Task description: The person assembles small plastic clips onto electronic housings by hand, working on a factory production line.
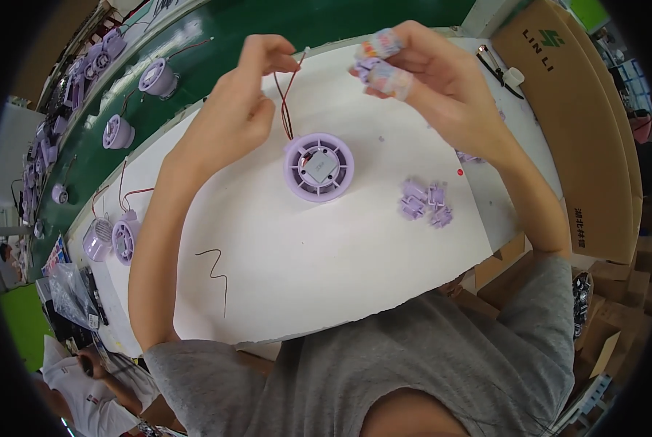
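Observation:
A round lilac fan housing (319, 167) lies on the white sheet, its spoked ring facing up around a grey centre plate. Red and dark wires (285, 109) rise from its far side. The fingers of my left hand (249, 95) are curled in on these wires near a small white end. In my right hand (442, 84), a small lilac plastic piece (368, 69) is pinched between thumb and forefinger, both wrapped in patterned tape. Several similar lilac plastic pieces (428, 202) sit in a loose cluster right of the housing.
At the left edge stand two more lilac fan units (126, 239) with wires. Others, such as a lilac cup-shaped unit (158, 77), rest on a green belt (231, 36) beyond. A tall cardboard box (570, 131) borders the right. Another person (96, 386) is at lower left.

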Tool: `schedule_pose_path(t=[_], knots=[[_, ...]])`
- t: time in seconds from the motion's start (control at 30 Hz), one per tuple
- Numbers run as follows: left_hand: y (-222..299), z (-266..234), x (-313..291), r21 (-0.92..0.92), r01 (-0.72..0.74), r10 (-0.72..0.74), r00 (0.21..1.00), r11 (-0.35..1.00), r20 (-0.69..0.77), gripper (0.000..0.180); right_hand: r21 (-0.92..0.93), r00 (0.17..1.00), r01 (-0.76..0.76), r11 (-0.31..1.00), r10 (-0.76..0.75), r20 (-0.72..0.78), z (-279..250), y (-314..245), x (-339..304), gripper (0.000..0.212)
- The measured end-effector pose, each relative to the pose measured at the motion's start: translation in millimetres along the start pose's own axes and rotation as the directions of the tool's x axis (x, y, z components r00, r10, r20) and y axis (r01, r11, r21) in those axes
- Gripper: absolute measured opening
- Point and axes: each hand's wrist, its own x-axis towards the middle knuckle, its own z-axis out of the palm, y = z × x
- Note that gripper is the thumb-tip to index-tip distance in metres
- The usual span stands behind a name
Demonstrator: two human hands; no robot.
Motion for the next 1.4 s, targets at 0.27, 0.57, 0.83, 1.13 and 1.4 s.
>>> schedule_pose_path(t=[0.27, 0.57, 0.83, 1.13, 1.4], knots=[[-0.4, -1.2, -24.8, 0.122, 0.053, -0.050, 0.998, 0.991, -0.028, 0.046, -0.051, 0.980, 0.143, 0.988, -0.135, 0.148, 39.3, 12.8, 42.0, 0.018], [-4.3, 3.6, -31.1, 0.260, -0.053, 0.089, 0.988, 0.964, -0.130, 0.026, -0.220, 0.958, -0.068, 0.973, 0.125, 0.257, 47.9, 43.7, 50.7, 0.020], [3.5, 8.5, -35.3, 0.470, -0.186, 0.234, 0.971, 0.863, -0.044, 0.013, -0.393, 0.959, -0.061, 0.918, 0.163, 0.233, 39.1, 45.0, 37.1, 0.015], [17.2, 34.7, -39.7, 0.196, 0.163, -0.091, 0.939, 0.967, -0.332, 0.006, 0.180, 0.829, -0.543, 0.821, 0.489, 0.271, 44.7, 49.0, 24.3, 0.022], [15.6, 35.5, -38.7, 0.157, 0.232, -0.163, 0.918, 0.960, -0.361, 0.004, 0.166, 0.836, -0.521, 0.837, 0.461, 0.299, 36.5, 46.4, 21.9, 0.025]])
